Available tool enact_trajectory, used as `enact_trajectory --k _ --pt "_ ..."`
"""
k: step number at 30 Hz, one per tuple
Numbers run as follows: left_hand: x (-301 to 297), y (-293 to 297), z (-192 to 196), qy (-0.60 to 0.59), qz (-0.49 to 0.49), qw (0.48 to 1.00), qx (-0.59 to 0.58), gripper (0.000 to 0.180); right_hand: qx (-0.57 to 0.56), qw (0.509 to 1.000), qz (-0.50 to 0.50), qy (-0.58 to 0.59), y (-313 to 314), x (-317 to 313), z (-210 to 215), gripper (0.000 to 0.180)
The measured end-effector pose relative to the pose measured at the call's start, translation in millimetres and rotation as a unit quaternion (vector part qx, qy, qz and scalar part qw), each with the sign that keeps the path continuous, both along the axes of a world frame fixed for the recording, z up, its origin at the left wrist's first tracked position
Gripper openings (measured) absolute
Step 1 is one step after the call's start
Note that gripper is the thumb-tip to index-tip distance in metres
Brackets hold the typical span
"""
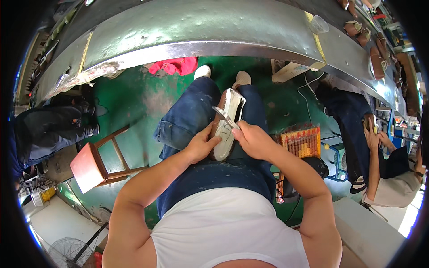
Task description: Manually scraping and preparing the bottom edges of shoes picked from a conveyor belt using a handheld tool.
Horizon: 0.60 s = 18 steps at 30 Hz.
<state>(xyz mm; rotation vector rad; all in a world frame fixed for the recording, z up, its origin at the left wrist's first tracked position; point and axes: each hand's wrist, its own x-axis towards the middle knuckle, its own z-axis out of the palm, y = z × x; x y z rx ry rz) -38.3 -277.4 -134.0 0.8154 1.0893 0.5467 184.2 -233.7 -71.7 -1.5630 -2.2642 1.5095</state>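
A shoe with a brown upper (217, 120) lies over my lap, its pale whitish underside (225, 133) turned up toward me. My left hand (202, 144) grips the shoe's left side near the heel end, with the thumb on the pale underside. In my right hand (253, 139) is a grey metal hand tool (226, 117) with a slim curved end. That tool lies slanted across the middle of the shoe. Its handle is mostly hidden in my fingers, so its exact kind cannot be made out.
A long metal-topped bench (201, 31) runs ahead, with a clear plastic cup (318, 25) and brown shoes (378, 62) at right. A wooden stool (91, 167) stands at left. A reddish-yellow slatted thing (301, 142) is at right. Other people (397, 178) work on both sides.
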Motion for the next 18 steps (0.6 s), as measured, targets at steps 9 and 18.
enact_trajectory --k 9,18 --pt "-5 1 -3 0.109 -0.083 0.989 0.056 0.095 0.069 0.994 0.058 -0.057 -29 -5 -2 0.041" --pt "-12 20 60 0.32 -0.109 0.919 0.203 0.092 -0.038 0.98 -0.186 0.058 -17 42 14 0.037"
